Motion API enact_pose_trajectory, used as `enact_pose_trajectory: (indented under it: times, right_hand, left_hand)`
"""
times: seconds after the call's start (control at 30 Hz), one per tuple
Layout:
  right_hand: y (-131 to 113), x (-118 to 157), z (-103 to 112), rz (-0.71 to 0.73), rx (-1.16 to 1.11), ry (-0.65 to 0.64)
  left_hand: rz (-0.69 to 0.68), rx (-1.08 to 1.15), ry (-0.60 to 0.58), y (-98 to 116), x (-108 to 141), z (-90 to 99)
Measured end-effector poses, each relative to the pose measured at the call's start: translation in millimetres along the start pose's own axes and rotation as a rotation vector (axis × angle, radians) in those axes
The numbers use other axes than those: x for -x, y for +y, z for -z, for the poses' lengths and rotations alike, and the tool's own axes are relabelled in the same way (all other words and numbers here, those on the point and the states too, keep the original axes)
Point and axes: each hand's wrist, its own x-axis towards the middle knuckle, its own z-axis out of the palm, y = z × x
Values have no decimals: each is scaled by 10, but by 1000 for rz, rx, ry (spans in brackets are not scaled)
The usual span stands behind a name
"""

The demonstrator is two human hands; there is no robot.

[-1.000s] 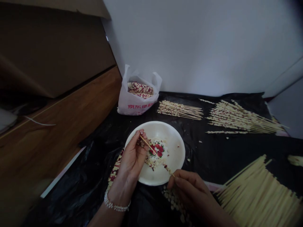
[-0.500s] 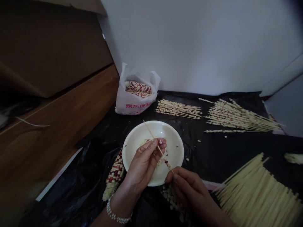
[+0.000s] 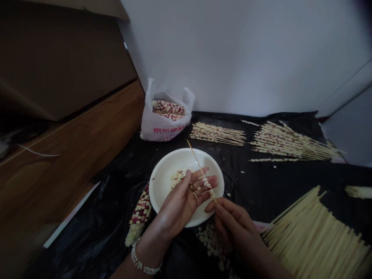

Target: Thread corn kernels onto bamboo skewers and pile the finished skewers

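Over a white bowl (image 3: 162, 162), my right hand (image 3: 232, 221) pinches the lower end of a thin wooden skewer (image 3: 195, 157). Pale and dark red corn kernels (image 3: 207, 184) are threaded along its lower part, and its bare upper part slants up to the left. My left hand (image 3: 181, 199) lies palm up beneath the skewer, fingers spread; a few loose kernels appear to rest on it. More loose kernels (image 3: 177, 176) lie in the bowl. Left of the bowl is a red-and-white corn cob (image 3: 141, 211), its lower end stripped.
A white plastic bag (image 3: 167, 131) holds corn cobs (image 3: 169, 107). Finished kernel skewers lie in a small bunch (image 3: 216, 133) and a larger bunch (image 3: 286, 143). Bare skewers (image 3: 316, 232) are piled at right. Kernels (image 3: 213, 244) lie on the black plastic sheet (image 3: 99, 221). A wall stands behind.
My left hand has let go of the skewer and its fingers have spread out flat. The skewer's tip has swung up and right. More kernels show in the bowl.
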Motion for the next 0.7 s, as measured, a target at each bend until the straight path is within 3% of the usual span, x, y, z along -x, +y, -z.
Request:
enact_pose_trajectory:
  times: [0.2,0.47,0.53,0.7]
  right_hand:
    - [-1,-46,50,-67,34,40]
    - [-78,-87,112,-77,226,89]
    - [-70,-111,127,-83,225,68]
    - [6,-149,133,-32,150,59]
  left_hand:
    - [-279,-244,104,227,-42,168]
    - [-353,-563,164,373,-64,308]
    - [-404,-730,170,420,-74,316]
    - [-486,-1418,99,429,-178,341]
